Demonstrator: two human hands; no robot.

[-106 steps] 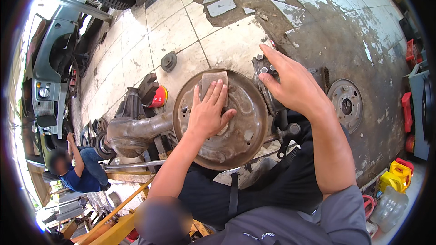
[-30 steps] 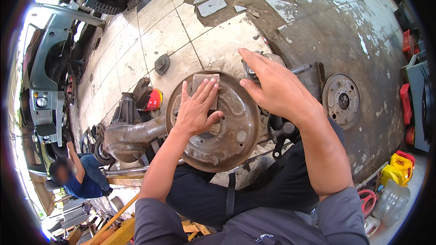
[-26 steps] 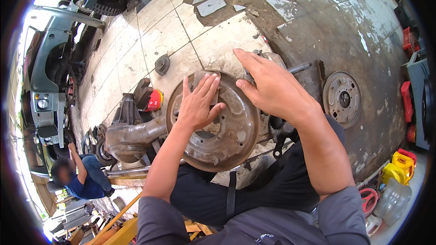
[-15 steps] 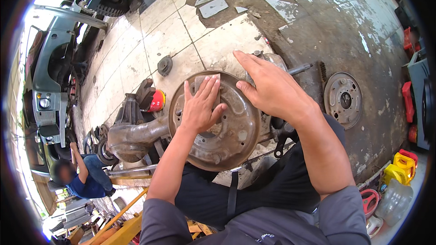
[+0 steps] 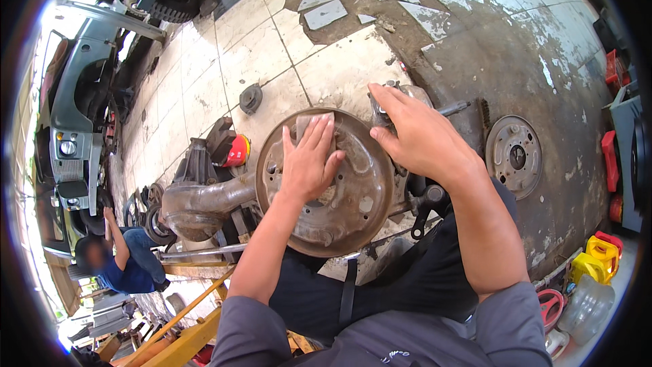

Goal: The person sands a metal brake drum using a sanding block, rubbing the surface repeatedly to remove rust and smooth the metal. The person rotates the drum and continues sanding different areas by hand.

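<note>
My left hand (image 5: 309,163) lies flat on a round, brown-stained metal backing plate (image 5: 339,221). Its fingers are stretched out and press a small grey-brown sheet (image 5: 304,122), which looks like sandpaper, against the upper part of the plate. My right hand (image 5: 421,129) is raised at the plate's right rim, fingers straight and thumb apart, with nothing seen in it. Just behind that hand is a grey metal part (image 5: 414,93); what it is I cannot tell. The plate stands at the end of a large axle housing (image 5: 197,207) that runs off to the left.
A second round plate (image 5: 514,153) lies on the floor at right. Beyond the housing stands a red-and-yellow can (image 5: 238,151), with a small dark round part (image 5: 250,99) farther off. Broken tiles (image 5: 326,13) lie ahead. At far left, a person in blue (image 5: 129,265) sits near a vehicle (image 5: 81,109).
My right hand has shifted right, from over the plate's rim to beside it. My left hand has slid slightly right with the sheet under its fingers. The whole view has shifted a little.
</note>
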